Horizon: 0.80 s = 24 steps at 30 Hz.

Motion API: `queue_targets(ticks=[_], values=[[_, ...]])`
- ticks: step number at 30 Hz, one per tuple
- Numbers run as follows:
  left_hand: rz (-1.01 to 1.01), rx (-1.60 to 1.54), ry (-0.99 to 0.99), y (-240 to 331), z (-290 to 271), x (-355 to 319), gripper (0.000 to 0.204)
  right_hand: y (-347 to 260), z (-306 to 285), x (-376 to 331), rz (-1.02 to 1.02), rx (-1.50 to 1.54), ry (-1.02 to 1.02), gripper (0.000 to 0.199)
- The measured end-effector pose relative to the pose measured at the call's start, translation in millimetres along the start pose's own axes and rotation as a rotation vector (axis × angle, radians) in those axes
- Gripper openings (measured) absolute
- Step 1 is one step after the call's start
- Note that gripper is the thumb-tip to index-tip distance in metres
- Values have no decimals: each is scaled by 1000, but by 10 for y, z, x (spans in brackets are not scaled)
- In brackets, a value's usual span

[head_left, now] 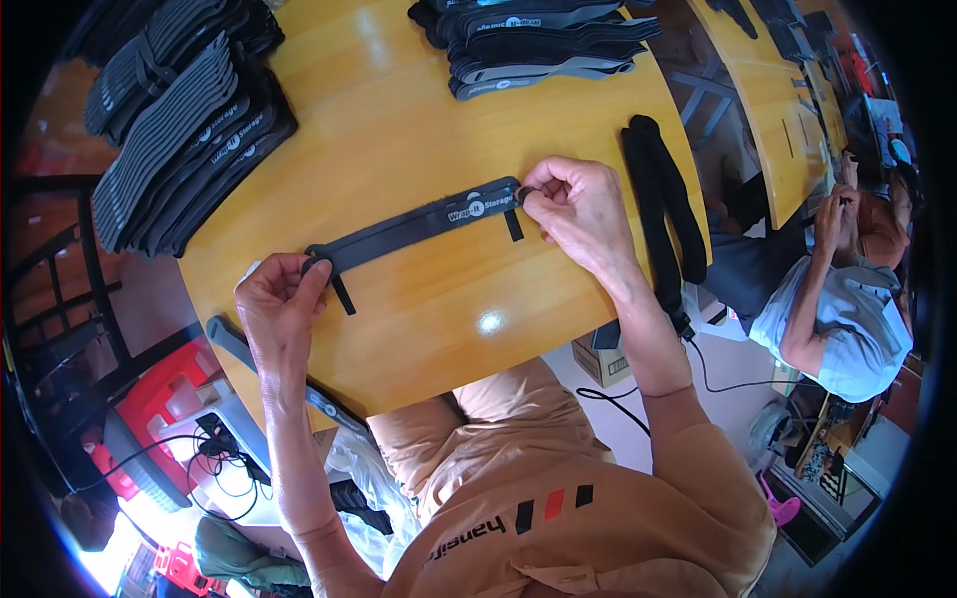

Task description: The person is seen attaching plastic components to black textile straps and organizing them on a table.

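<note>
A long black strap with white print at one end stretches across the wooden table in front of me, rising toward the right. Pinched between thumb and fingers of my left hand is its left end, where a narrow black tab hangs down. My right hand pinches the right end beside the print, with a second short tab hanging near it. Both hands are closed. The fingers partly hide the strap's two ends.
Stacks of black straps lie at the far left and far middle of the table. Long black bands lie along its right edge, another strap along the near left edge. A seated co-worker is at the right.
</note>
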<state>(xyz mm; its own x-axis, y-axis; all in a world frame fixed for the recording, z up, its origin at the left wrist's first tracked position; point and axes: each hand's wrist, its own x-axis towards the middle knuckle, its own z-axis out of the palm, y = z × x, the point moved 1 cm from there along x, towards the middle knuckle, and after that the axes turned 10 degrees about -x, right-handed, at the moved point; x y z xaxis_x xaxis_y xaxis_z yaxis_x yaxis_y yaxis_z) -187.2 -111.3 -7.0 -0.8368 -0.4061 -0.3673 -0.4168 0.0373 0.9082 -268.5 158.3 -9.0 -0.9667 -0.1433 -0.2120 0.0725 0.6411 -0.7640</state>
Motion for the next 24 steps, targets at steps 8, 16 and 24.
queue_targets(ticks=[8, 16, 24], values=[[32, -12, -6, -38, 1, -9, 10, -10, -8, -3, -3, -44, 26, 3], [36, 11, 13, -30, 24, -17, 10, -6, -8, 1, -20, -43, 36, 3], [43, 65, 24, -6, 37, -16, 11, -17, 19, -3, -16, -79, 62, 3]])
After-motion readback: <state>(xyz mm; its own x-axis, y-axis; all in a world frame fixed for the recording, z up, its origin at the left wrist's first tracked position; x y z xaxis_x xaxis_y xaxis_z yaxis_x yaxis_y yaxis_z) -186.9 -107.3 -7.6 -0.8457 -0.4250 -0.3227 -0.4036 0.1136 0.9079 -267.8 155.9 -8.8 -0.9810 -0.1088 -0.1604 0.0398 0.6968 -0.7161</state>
